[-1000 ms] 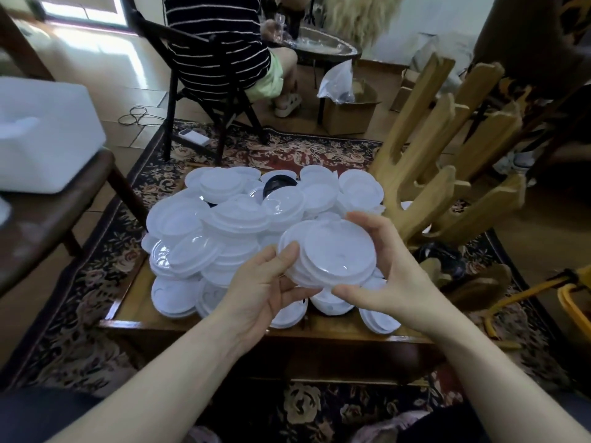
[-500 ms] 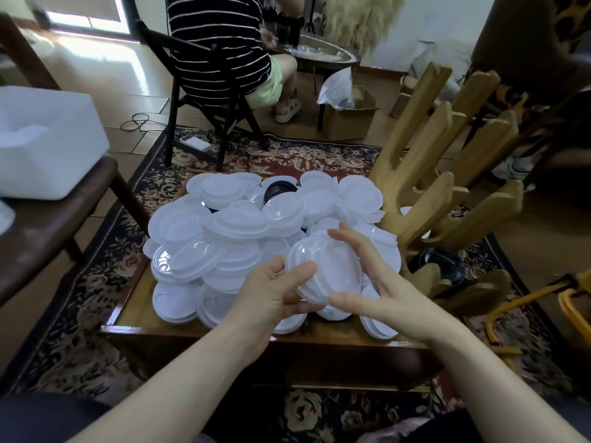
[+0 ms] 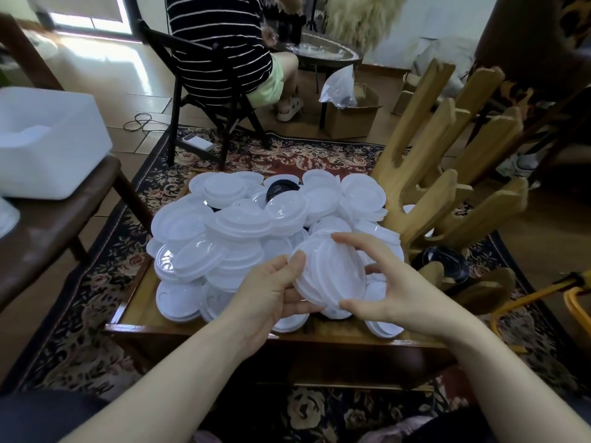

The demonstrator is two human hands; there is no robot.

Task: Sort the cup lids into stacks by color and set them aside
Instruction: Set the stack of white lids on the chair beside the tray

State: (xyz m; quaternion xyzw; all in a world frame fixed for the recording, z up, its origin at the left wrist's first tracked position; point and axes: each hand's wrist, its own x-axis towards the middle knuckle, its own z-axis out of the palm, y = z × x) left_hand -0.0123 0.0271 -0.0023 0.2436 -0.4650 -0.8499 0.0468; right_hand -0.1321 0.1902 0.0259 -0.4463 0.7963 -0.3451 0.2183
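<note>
Grip: a small stack of white lids (image 3: 329, 276) is held between both hands; the left hand (image 3: 271, 292) pinches its near-left edge with thumb on top and fingers curled beneath, while the right hand (image 3: 393, 282) is curled round the right side, index finger over the top rim and thumb at the lower edge.
Change over the last second: the held stack is lowered from a flat, raised pose and tipped onto its edge, so the nested rims are now presented side-on; it is drawn closer to the body and nearer the table.
Position of stack: held just above the near part of the heap of white lids (image 3: 243, 225), over the wooden table (image 3: 140, 302); whether it touches the lids below cannot be told.
Meaning for the task: the tilt suggests the rims are being squared up so the white lids nest properly; the stack is judged ready to be set aside, though no cleared spot is yet chosen.
Remaining work: most lids are still loose in the heap; a black lid (image 3: 281, 190) is seen at the far side and another black lid (image 3: 443, 262) beside the wooden rack (image 3: 428, 174), neither yet sorted.
Risk: a loose pinch on smooth nested plastic may let lids slide apart.
</note>
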